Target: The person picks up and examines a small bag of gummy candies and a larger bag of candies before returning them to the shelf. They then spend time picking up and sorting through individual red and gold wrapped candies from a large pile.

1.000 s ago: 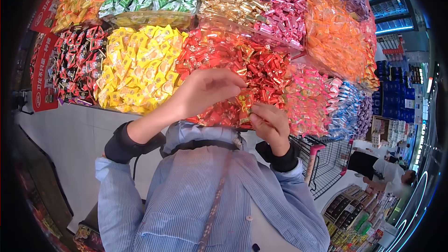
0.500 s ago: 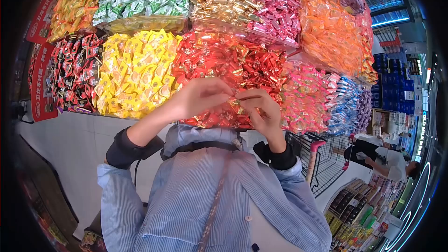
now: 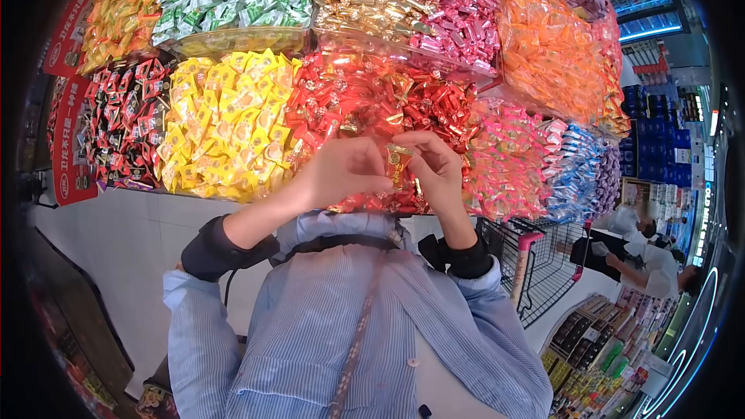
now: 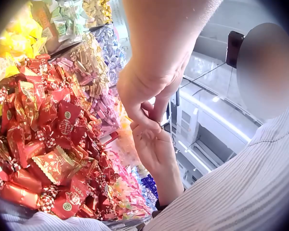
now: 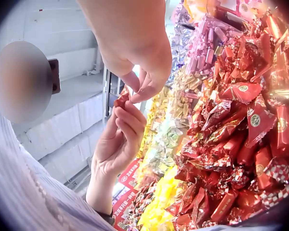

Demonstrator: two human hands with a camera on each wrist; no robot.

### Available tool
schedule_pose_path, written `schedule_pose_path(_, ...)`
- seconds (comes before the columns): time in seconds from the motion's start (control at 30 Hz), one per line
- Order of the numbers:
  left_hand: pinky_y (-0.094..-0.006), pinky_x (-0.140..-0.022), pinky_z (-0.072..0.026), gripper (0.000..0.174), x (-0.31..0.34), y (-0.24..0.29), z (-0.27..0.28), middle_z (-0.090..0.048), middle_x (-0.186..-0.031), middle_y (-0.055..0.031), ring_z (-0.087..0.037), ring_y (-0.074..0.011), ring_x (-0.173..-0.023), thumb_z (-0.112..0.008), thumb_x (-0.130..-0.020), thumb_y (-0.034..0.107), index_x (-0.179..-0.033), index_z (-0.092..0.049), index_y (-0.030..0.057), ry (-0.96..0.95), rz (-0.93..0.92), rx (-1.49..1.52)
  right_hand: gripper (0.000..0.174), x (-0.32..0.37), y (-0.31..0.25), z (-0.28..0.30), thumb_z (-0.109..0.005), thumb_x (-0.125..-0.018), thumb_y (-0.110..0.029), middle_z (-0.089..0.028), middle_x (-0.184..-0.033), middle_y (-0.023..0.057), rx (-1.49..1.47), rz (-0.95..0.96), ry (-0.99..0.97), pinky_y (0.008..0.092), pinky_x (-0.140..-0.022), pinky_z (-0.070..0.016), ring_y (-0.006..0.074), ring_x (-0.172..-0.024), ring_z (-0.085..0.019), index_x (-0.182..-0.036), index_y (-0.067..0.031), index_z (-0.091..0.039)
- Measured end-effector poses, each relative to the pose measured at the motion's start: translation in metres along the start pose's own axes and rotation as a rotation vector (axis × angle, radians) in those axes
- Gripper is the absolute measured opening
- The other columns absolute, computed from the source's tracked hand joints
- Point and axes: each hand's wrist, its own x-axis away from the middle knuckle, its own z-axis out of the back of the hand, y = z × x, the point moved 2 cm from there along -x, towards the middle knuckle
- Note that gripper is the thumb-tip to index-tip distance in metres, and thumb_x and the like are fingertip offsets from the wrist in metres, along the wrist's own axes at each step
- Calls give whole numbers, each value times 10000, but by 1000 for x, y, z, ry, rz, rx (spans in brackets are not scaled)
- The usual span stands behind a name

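Observation:
Over the bin of red candies, a small red and gold wrapped candy (image 3: 398, 167) is between my two hands. My left hand (image 3: 345, 172) pinches it near its lower part with curled fingers. At its upper right, my right hand (image 3: 438, 174) grips the wrapper between thumb and fingers. From the right wrist, the red candy (image 5: 121, 97) shows at the left hand's fingertips, with the right fingertips right at its end. In the left wrist view the hands' fingertips meet and hide the candy. Red candies (image 4: 58, 163) are heaped just beside the hands.
Yellow (image 3: 229, 120) and black-red packets lie left of the red heap, pink candies (image 3: 508, 159) to its right. Green, gold and orange candies fill clear bins behind. A wire shopping cart (image 3: 535, 268) stands at right, with a person (image 3: 644, 260) beyond it.
The hands drew together around the candy, then parted slightly. The candy now stands upright between them, its front showing more than half a second ago.

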Motion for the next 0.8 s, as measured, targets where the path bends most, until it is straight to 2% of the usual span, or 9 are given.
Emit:
schedule_pose_path(0.1, -243, -724, -509, 144, -1, 0, 0, -618, -812, -58, -632, -122, -792, -640, -824, -1, -829, -498, 23, 29, 17, 17, 238, 1, 0, 4, -507, -887, 20, -592, -1019, 69, 128, -63, 54, 240, -780, -434, 115, -910, -552, -1118, -8, -557)
schedule_pose_path(0.3, -251, -744, -516, 148, -1, -2, 3, -623, -818, -69, -637, -138, -805, -640, -826, 5, -840, -492, 17, 46, -20, -31, 245, 5, 8, 0, -586, -851, 23, -537, -857, 0, -31, -54, 13, 219, -686, -412, 57, -763, -507, -1090, -23, -560)
schedule_pose_path(0.6, -248, -744, -514, 160, 3, 2, 2, -615, -828, -71, -638, -144, -822, -644, -816, -10, -833, -486, 11, 59, 9, -52, 245, 7, 4, -7, -629, -834, 2, -513, -791, -24, 46, -31, -24, 202, -649, -404, 45, -728, -490, -1064, -23, -547)
schedule_pose_path(0.8, -241, -704, -512, 171, 4, -1, 11, -594, -812, -54, -632, -135, -828, -633, -818, -27, -890, -483, 13, 141, 48, -24, 209, -2, 8, -12, -622, -854, -37, -513, -770, -25, 44, -185, 31, 202, -630, -413, 44, -712, -495, -1046, -21, -542)
